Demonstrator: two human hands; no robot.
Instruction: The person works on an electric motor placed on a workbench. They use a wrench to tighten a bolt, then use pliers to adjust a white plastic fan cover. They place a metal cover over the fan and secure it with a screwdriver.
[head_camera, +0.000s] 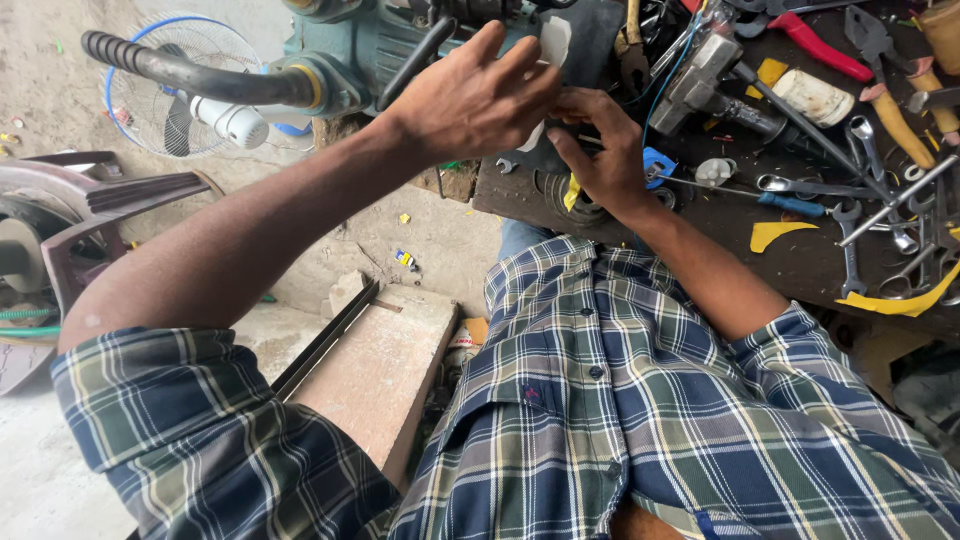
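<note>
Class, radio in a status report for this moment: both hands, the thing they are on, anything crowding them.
Left hand raised over white piece, grip unclear. Right hand on dark part at bench edge. Green machine close behind; spanners crowd the right.

Repair workshop: spanners (858, 250), pliers (815, 42) strewn over workbench (800, 265).

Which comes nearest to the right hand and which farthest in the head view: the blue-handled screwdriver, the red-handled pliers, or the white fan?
From the right hand:
1. Blue-handled screwdriver, just to its right on the dark workbench.
2. Red-handled pliers, farther right and up, among the tools.
3. White fan, far to the left, beyond the left hand, on the floor.
</note>
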